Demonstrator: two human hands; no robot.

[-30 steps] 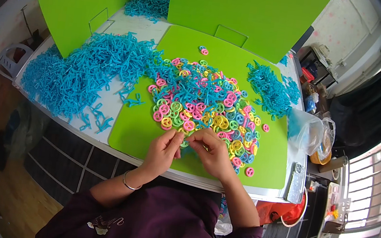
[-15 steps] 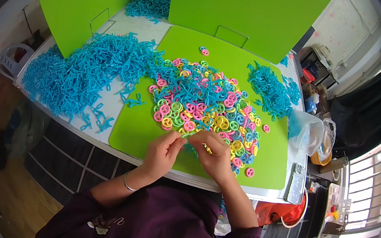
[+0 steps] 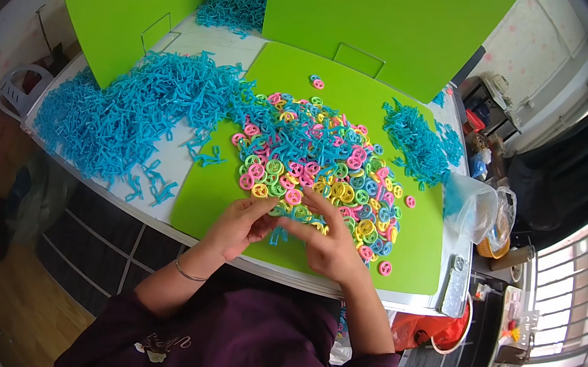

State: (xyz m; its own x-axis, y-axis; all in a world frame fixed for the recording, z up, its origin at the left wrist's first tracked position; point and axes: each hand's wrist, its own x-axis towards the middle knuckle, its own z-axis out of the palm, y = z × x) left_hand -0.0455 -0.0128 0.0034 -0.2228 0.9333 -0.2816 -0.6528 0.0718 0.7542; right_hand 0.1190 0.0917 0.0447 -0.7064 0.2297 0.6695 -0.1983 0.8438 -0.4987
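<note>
Over the near edge of the green board (image 3: 203, 209), both hands are close together. My left hand (image 3: 236, 228) is closed, thumb and fingers pinching what appears to be a small green plastic wheel (image 3: 277, 211), partly hidden by the fingertips. My right hand (image 3: 331, 250) has its thumb and forefinger spread, close to the wheel, with nothing visible between them. Just beyond the hands lies a heap of spoked plastic wheels (image 3: 341, 191) in pink, yellow, green and blue. Blue forked plastic pieces (image 3: 313, 144) lie over the heap's far part; a few more (image 3: 278, 236) show below my fingers.
A large mound of blue forked pieces (image 3: 134, 109) covers the table's left side. Smaller piles lie at the right (image 3: 416, 141) and back (image 3: 233, 7). Upright green panels (image 3: 383, 22) stand behind. A clear plastic bag (image 3: 469, 205) and a phone-like object (image 3: 455, 285) sit at the right edge.
My right thumb and forefinger have spread apart from a pinch. My left hand has shifted slightly left and turned, bringing the green wheel more into sight.
</note>
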